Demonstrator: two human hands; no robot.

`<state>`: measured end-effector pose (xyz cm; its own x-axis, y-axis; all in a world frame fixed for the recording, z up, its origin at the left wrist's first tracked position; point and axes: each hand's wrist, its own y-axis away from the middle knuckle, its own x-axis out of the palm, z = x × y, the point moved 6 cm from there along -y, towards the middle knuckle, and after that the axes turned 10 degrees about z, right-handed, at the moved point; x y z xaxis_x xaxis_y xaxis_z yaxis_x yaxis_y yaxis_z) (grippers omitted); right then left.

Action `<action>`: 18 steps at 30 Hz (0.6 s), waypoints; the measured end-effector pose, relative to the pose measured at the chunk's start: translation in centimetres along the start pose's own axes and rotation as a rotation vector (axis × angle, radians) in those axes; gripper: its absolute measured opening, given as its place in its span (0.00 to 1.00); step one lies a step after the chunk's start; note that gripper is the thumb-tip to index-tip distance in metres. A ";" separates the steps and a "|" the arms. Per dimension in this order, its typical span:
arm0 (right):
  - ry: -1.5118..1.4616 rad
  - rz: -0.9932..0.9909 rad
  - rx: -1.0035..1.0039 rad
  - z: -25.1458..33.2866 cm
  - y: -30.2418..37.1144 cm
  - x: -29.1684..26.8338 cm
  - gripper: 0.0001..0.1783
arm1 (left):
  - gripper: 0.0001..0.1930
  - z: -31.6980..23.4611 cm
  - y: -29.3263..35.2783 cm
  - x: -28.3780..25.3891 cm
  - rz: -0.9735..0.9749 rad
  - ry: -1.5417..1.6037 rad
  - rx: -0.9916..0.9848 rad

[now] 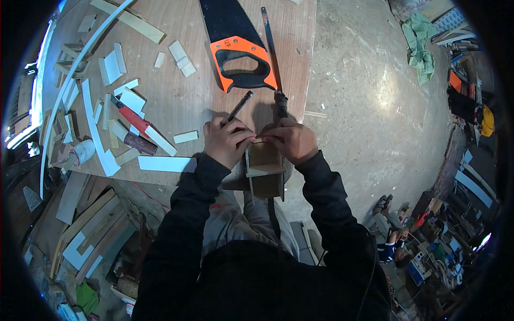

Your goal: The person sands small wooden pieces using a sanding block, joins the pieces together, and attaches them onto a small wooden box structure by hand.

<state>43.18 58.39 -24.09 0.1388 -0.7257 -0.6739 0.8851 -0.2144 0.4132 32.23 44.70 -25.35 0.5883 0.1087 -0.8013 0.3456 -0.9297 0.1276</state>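
Observation:
At the near edge of the table, my left hand (229, 142) and my right hand (296, 142) come together, fingers pinched at the top end of a small wooden frame (265, 170). The frame is open, with thin walls and a crosspiece in the middle. A thin bit of wood shows between the fingertips; whether it is separate from the frame I cannot tell. A dark pen-like stick (240, 105) juts up from behind my left fingers, and its lower end is hidden. Just beyond my right hand lies a narrow saw blade (269, 40) with a dark wrapped handle (280, 102).
A handsaw (243, 61) with an orange and black handle lies ahead. To the left are a red-handled knife (131, 117), wood offcuts (182, 58), a long curved strip (67, 80) and a string spool (83, 152). Another person (393, 243) is low at the right.

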 end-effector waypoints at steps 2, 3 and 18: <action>-0.007 -0.003 -0.020 0.1 0.0 -0.2 0.09 | 0.05 -0.1 -0.1 0.0 0.002 0.003 0.000; -0.009 0.002 -0.020 0.2 -0.1 -0.2 0.09 | 0.05 -0.1 -0.2 0.0 -0.004 0.001 0.004; -0.058 0.065 -0.121 -0.8 -0.3 -0.3 0.07 | 0.05 0.5 -0.2 0.1 0.096 0.087 -0.026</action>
<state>43.20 59.24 -24.51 0.1750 -0.7728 -0.6101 0.9227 -0.0875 0.3755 31.88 44.77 -25.75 0.6805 0.0513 -0.7309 0.3031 -0.9279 0.2170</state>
